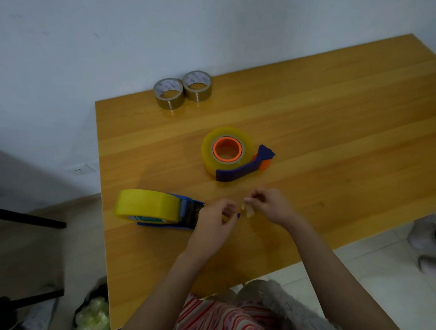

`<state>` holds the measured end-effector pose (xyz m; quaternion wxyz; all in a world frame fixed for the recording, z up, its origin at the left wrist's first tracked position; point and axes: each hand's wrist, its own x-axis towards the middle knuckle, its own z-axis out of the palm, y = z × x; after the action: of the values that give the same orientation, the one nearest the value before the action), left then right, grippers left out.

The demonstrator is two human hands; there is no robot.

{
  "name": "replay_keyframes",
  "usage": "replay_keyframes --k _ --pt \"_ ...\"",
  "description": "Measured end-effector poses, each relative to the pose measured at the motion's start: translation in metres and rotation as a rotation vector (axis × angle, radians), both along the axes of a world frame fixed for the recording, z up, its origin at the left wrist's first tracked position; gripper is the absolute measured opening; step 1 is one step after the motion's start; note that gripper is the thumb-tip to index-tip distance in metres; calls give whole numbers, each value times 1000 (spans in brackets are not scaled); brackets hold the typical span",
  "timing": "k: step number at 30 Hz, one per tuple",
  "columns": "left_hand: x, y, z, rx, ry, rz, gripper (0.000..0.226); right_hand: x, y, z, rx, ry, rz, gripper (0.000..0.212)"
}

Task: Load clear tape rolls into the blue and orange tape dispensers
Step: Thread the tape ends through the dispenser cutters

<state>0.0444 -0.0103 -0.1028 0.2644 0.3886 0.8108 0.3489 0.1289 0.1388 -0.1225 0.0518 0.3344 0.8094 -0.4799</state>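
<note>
Striped red-and-pink fabric lay nearest, at the table's near edge. Both hands worked just above the wooden tabletop. Right hand: fingertips pinched on a small crumpled scrap of clear tape, probably a waste end being pulled clear. Left hand: fingers loosely curled, half open; whether they touched the scrap could not be told. Just left of those fingers lay the blue dispenser with its yellowish clear roll, seemingly loaded. Beyond the fingers, apart, sat the orange-hubbed dispenser with blue handle, roll mounted. Two brown tape rolls stood far off, touching.
</note>
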Motion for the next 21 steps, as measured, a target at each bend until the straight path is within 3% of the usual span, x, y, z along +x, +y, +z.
replay_keyframes --k 8,14,21 --pt "-3 11 21 288 103 316 12 -21 2 48 -216 283 -177 13" --pt "-8 17 26 324 151 330 21 -18 1 54 -328 294 -189 12" --pt "-1 23 29 306 -37 273 22 -16 7 64 -369 290 -165 9"
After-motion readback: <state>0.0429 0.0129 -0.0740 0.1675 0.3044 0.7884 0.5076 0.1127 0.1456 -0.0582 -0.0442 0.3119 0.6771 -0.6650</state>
